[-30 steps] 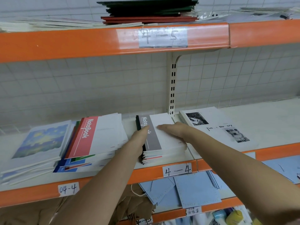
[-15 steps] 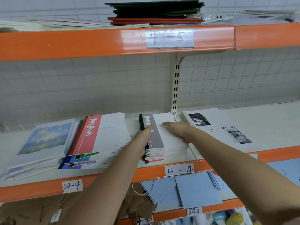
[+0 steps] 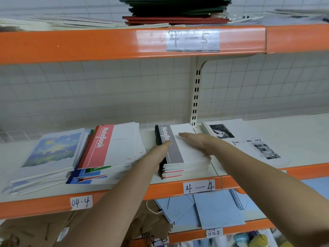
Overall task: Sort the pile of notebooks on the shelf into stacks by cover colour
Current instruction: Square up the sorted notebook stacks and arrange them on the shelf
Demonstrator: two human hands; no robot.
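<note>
On the middle shelf (image 3: 124,192), orange-edged, tagged "04-4" and "4-4":

Grey stack (image 3: 175,157): notebooks, top cover with a grey "NoteBook" band, centre of the shelf, below the slotted upright (image 3: 195,97). A few red edges show in its near end.

Left hand (image 3: 160,154): fingers straight and together, flat against the stack's left side.

Right hand (image 3: 195,141): spread flat, palm down, resting on the top cover, fingertips pointing left.

Mixed pile (image 3: 106,154): left of the grey stack, apart from it. Red-banded "NoteBook" cover on top; green, blue and red covers fanned beneath.

Painted-cover stack (image 3: 51,150): far left, blue and yellow picture cover, touching the mixed pile.

Photo-cover stack (image 3: 249,139): right, white with black-and-white photos, just beside the grey stack.

Upper shelf (image 3: 106,43): dark green and red folders (image 3: 176,13).

Lower shelf: blue envelopes (image 3: 217,211).
</note>
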